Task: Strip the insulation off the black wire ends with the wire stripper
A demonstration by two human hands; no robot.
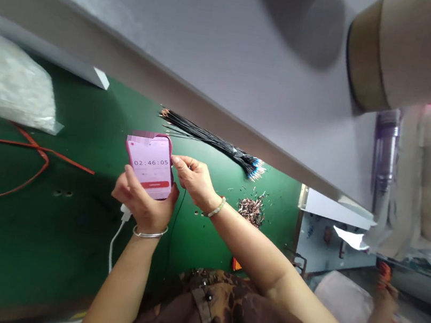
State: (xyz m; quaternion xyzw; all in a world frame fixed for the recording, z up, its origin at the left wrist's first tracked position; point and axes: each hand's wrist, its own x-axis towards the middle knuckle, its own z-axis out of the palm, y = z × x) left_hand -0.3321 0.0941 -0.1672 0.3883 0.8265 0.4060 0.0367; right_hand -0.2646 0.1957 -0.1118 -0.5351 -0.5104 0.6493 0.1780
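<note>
- The fingers of the left hand point(140, 201) curl around the back and edge of a phone point(152, 165), clamping it upright with the screen facing up toward the camera.
- The fingertips point(178, 162) of the right hand point(194, 180) are pressed together just beside the phone's right edge; whatever they may pinch is too small to tell.
- A thin black wire point(174, 225) hangs just below the right hand, on the near side.
- The phone sits in a pink case and shows a timer reading 02:46:05 above a red button.
- A white charging cable point(113, 246) runs from the phone's lower end toward the near edge of the bench.
- A metal bangle point(150, 234) circles the left wrist, and a beaded bracelet point(216, 207) circles the right wrist.
- A bundle of black wires point(214, 142) with blue-and-silver ends lies on a green mat point(25, 241), farther off and right of the phone.
- A pile of copper-colored scraps point(251, 210) lies right of the right hand.
- A loose red wire point(33, 161) lies on the mat to the left, near a clear plastic bag point(8, 82).
- A gray shelf point(175, 53) runs above the mat along the far side.
- A large cardboard tube point(409, 55) sits at the far right.
</note>
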